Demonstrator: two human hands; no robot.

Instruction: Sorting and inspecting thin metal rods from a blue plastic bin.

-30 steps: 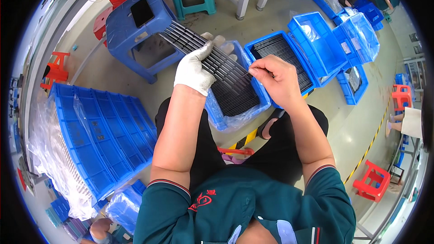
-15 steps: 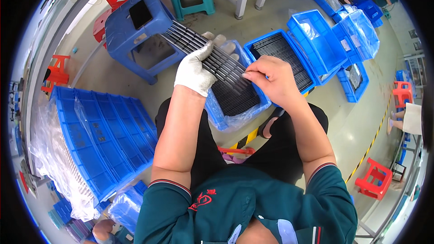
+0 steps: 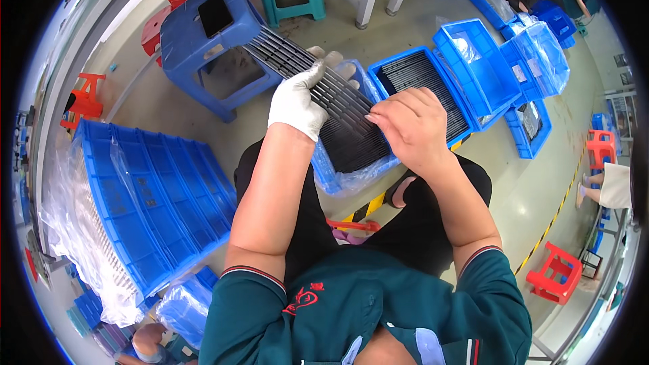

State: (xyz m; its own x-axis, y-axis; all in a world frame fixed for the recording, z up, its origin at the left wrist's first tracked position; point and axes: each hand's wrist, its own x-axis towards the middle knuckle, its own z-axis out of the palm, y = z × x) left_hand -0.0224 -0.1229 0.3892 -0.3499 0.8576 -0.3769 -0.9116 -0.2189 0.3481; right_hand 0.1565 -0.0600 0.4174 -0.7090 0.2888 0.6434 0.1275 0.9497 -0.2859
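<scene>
My left hand (image 3: 296, 105), in a white glove, is closed round a fanned bundle of long thin black rods (image 3: 338, 94). They slant from the blue stool's edge down toward the right. My bare right hand (image 3: 416, 128) pinches at the lower right ends of the bundle with thumb and forefinger; its fingertips partly hide what they grip, seemingly one rod's end. Beneath both hands a blue crate (image 3: 329, 179), lined with clear plastic, holds more black rods (image 3: 351, 154) lying side by side.
A second blue crate (image 3: 466, 125) with black rods stands to the right, beside an emptier blue crate (image 3: 483, 98). A blue stool (image 3: 196, 44) carrying a black flat object (image 3: 215, 15) is at far left. Stacked blue crates (image 3: 155, 196) rise at my left. A red stool (image 3: 556, 274) stands right.
My right hand has turned slightly, its fingers more curled together at the rod ends. The left hand and bundle appear slightly farther right, along with the whole view.
</scene>
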